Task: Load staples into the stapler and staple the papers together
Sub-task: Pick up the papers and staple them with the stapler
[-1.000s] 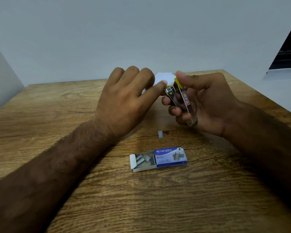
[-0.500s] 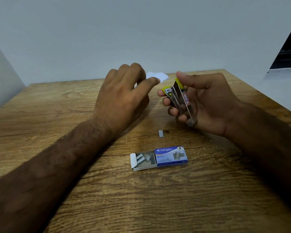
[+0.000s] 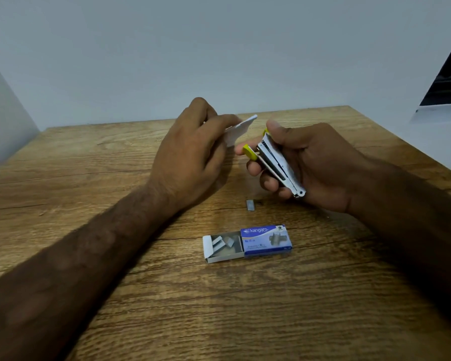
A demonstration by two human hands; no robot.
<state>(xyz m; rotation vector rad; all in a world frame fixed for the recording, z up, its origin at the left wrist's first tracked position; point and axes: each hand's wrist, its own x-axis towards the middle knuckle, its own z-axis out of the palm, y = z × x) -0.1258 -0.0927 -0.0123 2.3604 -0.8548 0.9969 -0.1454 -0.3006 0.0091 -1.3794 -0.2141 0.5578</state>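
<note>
Nearest, on the wooden bench (image 3: 167,308), lies a blue box (image 3: 264,241) marked "kangaro", its white tray slid out to the left with strips of staples (image 3: 223,243) inside; just beyond it a short loose strip (image 3: 250,205) rests flat on the wood, apart from the box. Farther on, both forearms reach in from the near edge; the right hand (image 3: 320,165) grips the stapler (image 3: 279,162) above the bench, thumb pressed on its upper end and fingers curled under it; the stapler is silver with yellow ends, tilted, its hinge end low and close to the loose strip. To its left, the left hand (image 3: 190,155) pinches white papers (image 3: 238,130) between thumb and curled fingers; the papers tilt upward, their free corner pointing at the stapler, near it but not touching. Beyond the bench's far edge stands a plain pale wall (image 3: 219,48).
</note>
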